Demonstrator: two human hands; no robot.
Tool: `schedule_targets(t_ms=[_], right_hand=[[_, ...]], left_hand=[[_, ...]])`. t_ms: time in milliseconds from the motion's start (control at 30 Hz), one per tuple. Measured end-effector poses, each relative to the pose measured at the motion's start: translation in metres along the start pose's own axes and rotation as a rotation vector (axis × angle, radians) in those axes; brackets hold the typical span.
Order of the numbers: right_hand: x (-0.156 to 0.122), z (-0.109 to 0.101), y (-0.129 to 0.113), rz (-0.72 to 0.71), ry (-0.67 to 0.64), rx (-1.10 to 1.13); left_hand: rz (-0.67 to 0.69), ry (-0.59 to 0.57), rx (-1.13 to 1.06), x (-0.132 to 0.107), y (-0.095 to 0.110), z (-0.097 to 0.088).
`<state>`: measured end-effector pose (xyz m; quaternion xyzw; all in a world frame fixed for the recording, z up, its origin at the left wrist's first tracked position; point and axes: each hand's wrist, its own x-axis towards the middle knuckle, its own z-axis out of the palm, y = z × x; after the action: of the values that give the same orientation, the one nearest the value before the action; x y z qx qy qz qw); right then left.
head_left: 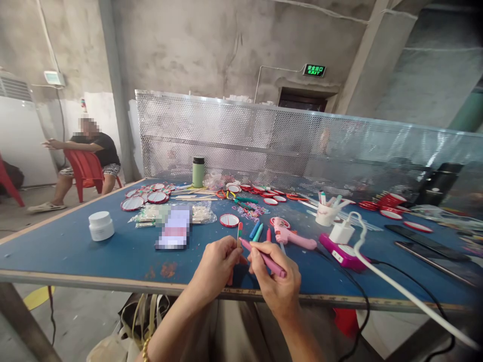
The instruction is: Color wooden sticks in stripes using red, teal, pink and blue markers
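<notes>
Close to the table's front edge, my left hand point(216, 261) pinches a thin wooden stick point(239, 231) whose upper end is coloured red and green. My right hand point(279, 286) is closed around a pink marker point(272, 264), and the marker's tip meets or nearly meets the stick. Just beyond my fingers lie a blue marker point(254, 230), a teal marker point(258, 232) and a red marker point(268, 235). A pink glue gun point(294, 238) rests to their right. The stick's lower part is mostly hidden by my fingers.
Further back are red-rimmed discs point(229, 220), pliers point(245, 199), a green bottle point(198, 173) and a cup of pens point(326, 215). A white jar point(101, 226) and phone point(174, 229) stand left. A purple power strip point(341, 252) trails cables at right. A person point(101, 148) sits beyond the table.
</notes>
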<state>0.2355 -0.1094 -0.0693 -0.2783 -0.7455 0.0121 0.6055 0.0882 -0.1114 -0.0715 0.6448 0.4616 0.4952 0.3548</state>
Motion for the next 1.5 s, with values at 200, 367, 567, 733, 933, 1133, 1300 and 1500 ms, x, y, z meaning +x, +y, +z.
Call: schedule_targets(t_ms=[200,367,567,733,933,1133,1300,1500], right_hand=[[0.001,0.0002,-0.0004,-0.005,-0.009,0.007],[0.0004,0.0002,-0.0013,0.01,0.005,-0.008],[0.0012,0.0002,-0.001,0.008,-0.004,-0.011],[0.0008,-0.0004,0.0007,0.022,-0.022,-0.014],[0.0008,-0.0011,0.0,0.018,-0.006,-0.029],[0.0018,0.0002,-0.001,0.006,0.005,-0.019],[0.0015,0.0008,0.0009,0.018,-0.019,-0.008],[-0.0001,-0.0004,0.0016,0.032,-0.024,-0.006]], left_hand=[[0.004,0.0,-0.003,-0.0012,-0.0001,-0.0003],[0.008,0.002,0.019,-0.0016,0.0006,-0.0005],[0.011,0.0,0.035,-0.0013,0.0004,-0.0005],[0.018,0.001,0.035,-0.0008,-0.0001,-0.0011],[0.012,0.001,0.019,-0.0006,-0.0015,0.0],[0.009,-0.002,0.009,0.0,-0.0019,0.0003],[0.016,0.004,0.027,0.0,-0.0015,0.0001],[0.003,-0.005,0.015,0.0,-0.0012,0.0004]])
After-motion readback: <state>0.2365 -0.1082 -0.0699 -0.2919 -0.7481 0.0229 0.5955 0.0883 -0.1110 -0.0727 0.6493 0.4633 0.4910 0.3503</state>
